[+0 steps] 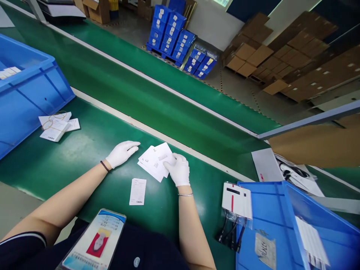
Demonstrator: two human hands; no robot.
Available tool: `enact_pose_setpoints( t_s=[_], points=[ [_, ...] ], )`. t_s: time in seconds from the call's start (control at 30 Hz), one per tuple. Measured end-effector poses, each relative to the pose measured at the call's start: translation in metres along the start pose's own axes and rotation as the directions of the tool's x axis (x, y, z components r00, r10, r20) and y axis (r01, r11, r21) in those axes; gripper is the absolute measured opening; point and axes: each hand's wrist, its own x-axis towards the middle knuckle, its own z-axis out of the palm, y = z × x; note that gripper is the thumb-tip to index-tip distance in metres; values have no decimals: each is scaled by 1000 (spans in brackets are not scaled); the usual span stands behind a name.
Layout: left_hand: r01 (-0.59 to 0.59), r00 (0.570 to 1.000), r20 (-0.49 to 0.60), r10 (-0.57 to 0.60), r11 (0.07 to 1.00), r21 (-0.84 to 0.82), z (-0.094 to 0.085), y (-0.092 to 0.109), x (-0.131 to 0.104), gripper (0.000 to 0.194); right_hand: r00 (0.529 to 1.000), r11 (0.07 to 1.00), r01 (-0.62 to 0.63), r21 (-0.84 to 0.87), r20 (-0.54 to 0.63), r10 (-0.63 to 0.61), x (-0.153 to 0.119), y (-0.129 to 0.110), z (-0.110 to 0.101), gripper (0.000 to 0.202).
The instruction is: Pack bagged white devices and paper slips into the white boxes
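Both my hands wear white gloves. Between thumb and fingers, my right hand grips the right edge of some fanned white leaflets with small print. My left hand is just left of the leaflets, apart from them, its fingers stretched out and holding nothing. Below them, a small stack of printed white cards lies flat on the green work surface. Farther left lie bundles of white leaflets with rubber bands round them, beside a blue bin.
A blue bin stands at the left. Another blue bin at the right holds white items; a white box with black cables lies against it. A white ledge runs along the bench's far side. Beyond are stacked blue crates and cartons.
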Motion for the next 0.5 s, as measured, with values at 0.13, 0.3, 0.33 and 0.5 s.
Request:
enact_pose_setpoints(
  t_s=[0.13,0.3,0.33,0.5],
  points=[
    [2,1000,-2,-2,1000,-17,-1,2,0,44,1000,999,14,-30,16,-14,2,3,2,64],
    [0,1000,-3,0,999,-47,-1,2,0,43,982,992,69,102,-183,-50,-3,1,6,40],
    [1,1000,-7,-1,998,-57,-1,2,-1,43,979,984,62,166,-203,-28,-5,-1,4,32],
    [70,995,-49,-85,963,-259,-1,5,-6,42,950,809,-70,583,-208,232,-15,-4,-26,41]
  ],
)
